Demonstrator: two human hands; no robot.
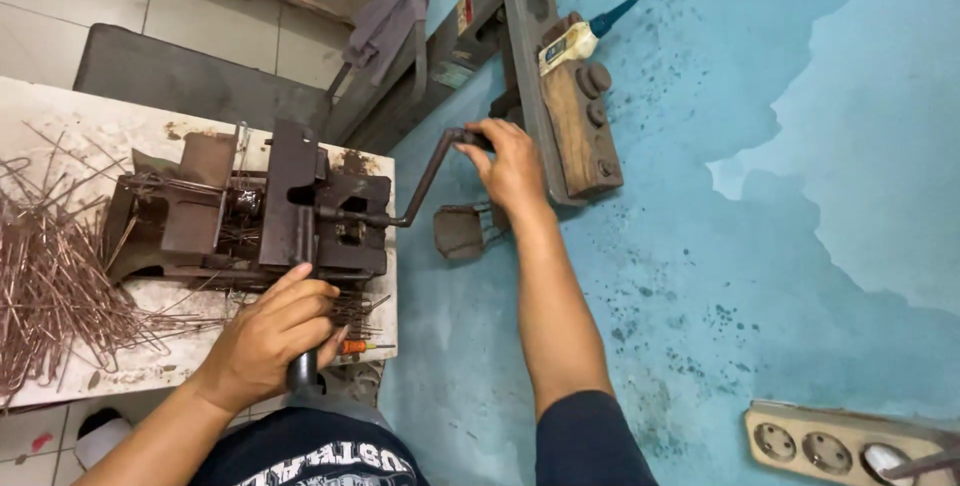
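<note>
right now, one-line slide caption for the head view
Left hand grips a lever, right hand the crank handle of a rusty bench machine.

Cream-labelled blue-tipped bottle point(580, 38) on wooden block point(580, 136)

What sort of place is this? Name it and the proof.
Probably a small metalworking workshop: a rusty hand-cranked iron bending machine, a pile of bent copper-coloured wire pieces, and a stained blue concrete floor.
</note>
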